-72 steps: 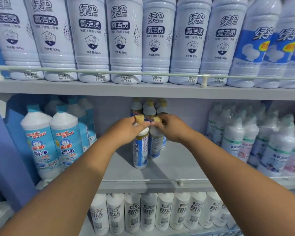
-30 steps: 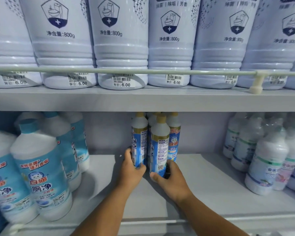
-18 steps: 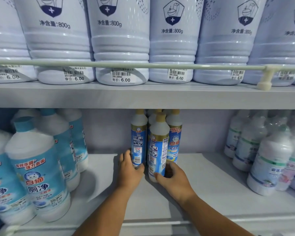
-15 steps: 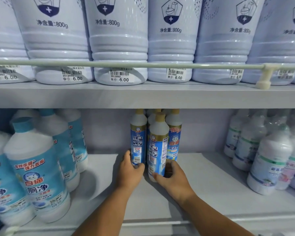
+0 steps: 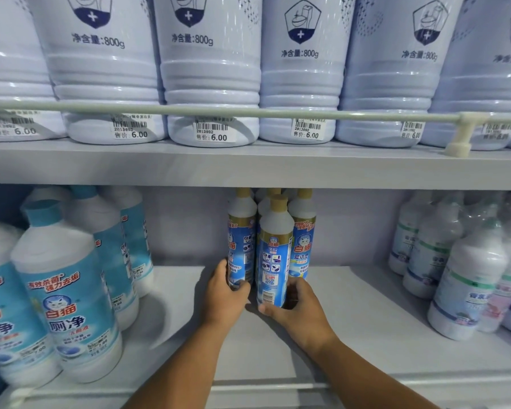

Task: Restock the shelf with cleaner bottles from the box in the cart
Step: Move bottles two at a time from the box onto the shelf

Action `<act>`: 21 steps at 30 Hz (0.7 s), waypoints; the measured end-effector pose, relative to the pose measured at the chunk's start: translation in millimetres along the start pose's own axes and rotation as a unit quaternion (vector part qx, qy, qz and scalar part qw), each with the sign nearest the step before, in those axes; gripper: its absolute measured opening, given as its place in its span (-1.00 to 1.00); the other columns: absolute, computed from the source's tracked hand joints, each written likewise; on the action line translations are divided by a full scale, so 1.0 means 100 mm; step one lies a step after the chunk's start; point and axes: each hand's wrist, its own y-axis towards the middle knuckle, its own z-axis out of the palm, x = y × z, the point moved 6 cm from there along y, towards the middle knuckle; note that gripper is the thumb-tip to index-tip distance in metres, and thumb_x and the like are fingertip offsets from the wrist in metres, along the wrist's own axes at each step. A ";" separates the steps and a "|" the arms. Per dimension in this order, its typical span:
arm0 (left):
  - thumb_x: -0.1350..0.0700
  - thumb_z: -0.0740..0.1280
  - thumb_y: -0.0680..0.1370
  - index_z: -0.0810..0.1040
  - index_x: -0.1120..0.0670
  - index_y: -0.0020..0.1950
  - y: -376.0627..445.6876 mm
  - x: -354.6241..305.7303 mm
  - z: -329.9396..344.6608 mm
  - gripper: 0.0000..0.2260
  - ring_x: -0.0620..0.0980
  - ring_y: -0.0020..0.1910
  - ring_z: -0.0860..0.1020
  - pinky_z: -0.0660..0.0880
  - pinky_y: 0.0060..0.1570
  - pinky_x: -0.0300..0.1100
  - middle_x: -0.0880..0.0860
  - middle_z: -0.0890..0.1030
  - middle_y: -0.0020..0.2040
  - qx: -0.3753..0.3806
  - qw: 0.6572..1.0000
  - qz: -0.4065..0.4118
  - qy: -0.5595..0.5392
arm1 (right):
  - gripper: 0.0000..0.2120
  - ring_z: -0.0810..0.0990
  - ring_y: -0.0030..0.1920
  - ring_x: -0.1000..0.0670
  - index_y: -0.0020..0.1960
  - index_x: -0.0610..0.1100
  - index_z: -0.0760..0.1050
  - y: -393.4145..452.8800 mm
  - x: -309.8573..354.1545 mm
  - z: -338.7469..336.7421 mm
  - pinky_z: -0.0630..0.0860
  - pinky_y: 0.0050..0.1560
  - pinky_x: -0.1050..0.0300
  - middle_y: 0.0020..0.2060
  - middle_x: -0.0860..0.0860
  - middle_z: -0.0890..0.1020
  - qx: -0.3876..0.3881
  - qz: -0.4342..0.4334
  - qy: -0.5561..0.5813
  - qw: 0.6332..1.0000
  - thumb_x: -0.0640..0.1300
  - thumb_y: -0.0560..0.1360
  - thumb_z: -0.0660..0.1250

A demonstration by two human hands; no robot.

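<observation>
Upper shelf board [image 5: 248,163]: row of big white 800g bottles [image 5: 210,84] behind a guard rail [image 5: 248,112], 6.00 price stickers [image 5: 216,132]. Left below: teal-capped bottles [image 5: 68,290]. Right: green-banded white bottles [image 5: 469,284].

The slim cleaner bottles [image 5: 275,255] at the middle of the grey shelf [image 5: 351,320] are white with tan caps and blue labels banded in gold. Toward its left edge, big white bottles [image 5: 68,293] wear teal caps and sky-blue labels with red lettering. Above, pale lilac jugs [image 5: 210,69] carry navy shield emblems.
</observation>
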 end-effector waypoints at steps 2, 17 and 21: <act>0.22 0.47 0.47 0.49 0.05 0.23 0.01 0.01 0.00 -0.64 -0.23 -0.15 0.55 0.42 -0.40 -0.52 -0.07 0.59 0.02 -0.003 1.000 0.003 -0.007 | -0.55 0.63 0.02 0.21 0.14 0.08 0.45 0.01 -0.01 -0.02 0.61 -0.04 0.30 0.06 0.14 0.62 -0.011 -0.005 -0.017 1.000 -0.04 0.36 0.60; 0.12 0.42 0.55 0.53 0.06 0.29 0.01 0.01 -0.01 -0.69 -0.18 0.00 0.59 0.42 -0.28 -0.54 -0.05 0.65 0.11 -0.021 0.999 0.018 -0.042 | -0.56 0.59 0.05 0.23 0.20 0.05 0.51 0.04 0.00 -0.01 0.57 0.01 0.35 0.09 0.12 0.52 -0.014 -0.053 -0.051 0.997 -0.06 0.39 0.57; 0.15 0.48 0.50 0.54 0.11 0.24 0.05 0.04 -0.03 -0.67 -0.27 -0.14 0.55 0.42 -0.31 -0.57 -0.04 0.63 0.04 -0.034 0.998 0.002 -0.044 | -0.54 0.59 0.09 0.21 0.25 0.08 0.49 0.03 0.02 0.00 0.57 0.06 0.31 0.13 0.12 0.56 0.003 -0.054 -0.067 0.996 -0.07 0.39 0.53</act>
